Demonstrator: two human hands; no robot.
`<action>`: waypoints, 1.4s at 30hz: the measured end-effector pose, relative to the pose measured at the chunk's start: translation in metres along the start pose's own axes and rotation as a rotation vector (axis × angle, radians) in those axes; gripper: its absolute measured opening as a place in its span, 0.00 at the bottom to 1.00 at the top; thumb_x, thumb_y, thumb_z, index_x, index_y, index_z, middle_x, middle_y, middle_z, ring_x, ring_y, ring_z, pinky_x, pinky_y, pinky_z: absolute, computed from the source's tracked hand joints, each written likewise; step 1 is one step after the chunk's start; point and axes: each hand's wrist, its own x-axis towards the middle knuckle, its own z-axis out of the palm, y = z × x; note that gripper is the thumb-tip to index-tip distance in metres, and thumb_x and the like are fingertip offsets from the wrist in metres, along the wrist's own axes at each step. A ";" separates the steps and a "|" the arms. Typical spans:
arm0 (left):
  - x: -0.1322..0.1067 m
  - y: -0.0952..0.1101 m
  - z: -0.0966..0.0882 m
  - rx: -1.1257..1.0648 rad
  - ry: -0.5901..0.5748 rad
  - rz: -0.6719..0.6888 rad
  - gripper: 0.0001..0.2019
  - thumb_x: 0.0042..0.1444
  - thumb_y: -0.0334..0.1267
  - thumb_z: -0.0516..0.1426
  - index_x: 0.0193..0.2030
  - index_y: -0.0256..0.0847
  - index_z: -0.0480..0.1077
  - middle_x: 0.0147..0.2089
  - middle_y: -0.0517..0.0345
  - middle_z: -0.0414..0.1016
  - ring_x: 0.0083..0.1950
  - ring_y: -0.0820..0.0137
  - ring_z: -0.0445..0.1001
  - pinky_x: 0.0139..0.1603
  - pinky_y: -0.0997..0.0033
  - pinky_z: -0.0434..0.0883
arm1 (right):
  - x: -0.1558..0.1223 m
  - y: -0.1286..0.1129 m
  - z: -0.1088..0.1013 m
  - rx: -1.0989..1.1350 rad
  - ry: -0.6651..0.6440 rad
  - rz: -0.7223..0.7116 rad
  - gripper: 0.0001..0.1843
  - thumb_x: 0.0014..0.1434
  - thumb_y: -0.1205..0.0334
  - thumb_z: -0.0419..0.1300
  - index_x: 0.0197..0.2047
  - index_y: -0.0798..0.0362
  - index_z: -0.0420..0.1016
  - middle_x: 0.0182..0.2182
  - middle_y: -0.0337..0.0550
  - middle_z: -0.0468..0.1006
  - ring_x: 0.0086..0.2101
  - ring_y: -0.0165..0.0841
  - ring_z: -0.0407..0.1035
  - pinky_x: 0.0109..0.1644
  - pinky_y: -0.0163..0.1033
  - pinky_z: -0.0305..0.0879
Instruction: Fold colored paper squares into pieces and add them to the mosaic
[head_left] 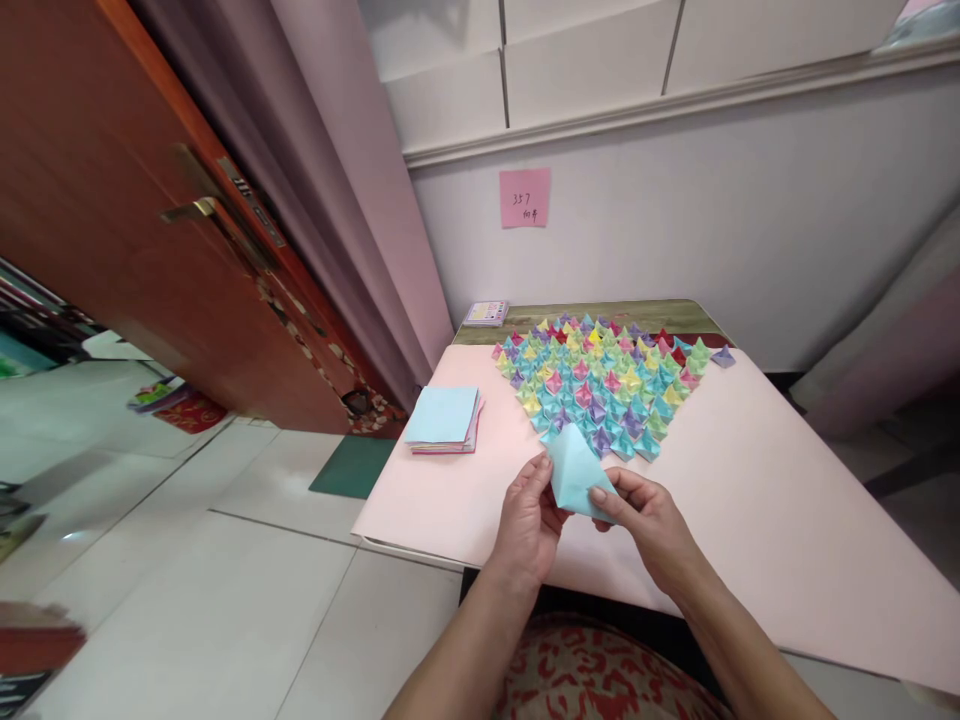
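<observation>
We hold the blue folded paper (576, 475) pinched from both sides, left hand (529, 520) and right hand (649, 520) closed on it, above the near edge of the table (645, 314); probably lifted for crease access.

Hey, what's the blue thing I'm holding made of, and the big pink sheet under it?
The blue piece looks like thin matte paper: sharp creases, flat folded faces. The pink sheet seems matte paper or thin card: it lies flat, with straight edges and no sheen.
</observation>
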 end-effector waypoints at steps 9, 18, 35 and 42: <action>-0.001 -0.011 -0.003 0.331 0.041 0.160 0.17 0.54 0.49 0.63 0.34 0.34 0.76 0.32 0.54 0.77 0.33 0.71 0.74 0.36 0.71 0.74 | 0.002 0.006 -0.003 -0.189 0.137 -0.063 0.16 0.57 0.48 0.65 0.33 0.54 0.76 0.24 0.38 0.72 0.27 0.29 0.63 0.31 0.34 0.62; -0.008 -0.002 -0.003 0.557 -0.022 0.140 0.17 0.44 0.46 0.69 0.34 0.33 0.77 0.27 0.54 0.79 0.27 0.70 0.76 0.29 0.71 0.76 | 0.008 0.008 -0.008 -0.217 0.185 -0.063 0.28 0.50 0.47 0.69 0.51 0.51 0.70 0.43 0.48 0.78 0.41 0.40 0.74 0.43 0.42 0.71; 0.002 -0.001 -0.017 0.738 -0.092 0.019 0.18 0.43 0.49 0.69 0.29 0.33 0.74 0.21 0.54 0.76 0.21 0.71 0.74 0.22 0.75 0.72 | 0.048 -0.014 -0.022 -0.010 0.304 -0.027 0.17 0.39 0.50 0.75 0.26 0.55 0.81 0.23 0.42 0.78 0.27 0.32 0.70 0.33 0.38 0.67; 0.042 -0.005 -0.062 0.318 0.115 0.188 0.17 0.43 0.42 0.70 0.33 0.36 0.70 0.24 0.62 0.74 0.25 0.75 0.76 0.25 0.80 0.72 | 0.063 0.000 -0.036 -0.006 0.538 -0.182 0.20 0.49 0.44 0.69 0.33 0.54 0.78 0.28 0.42 0.79 0.31 0.34 0.73 0.36 0.40 0.72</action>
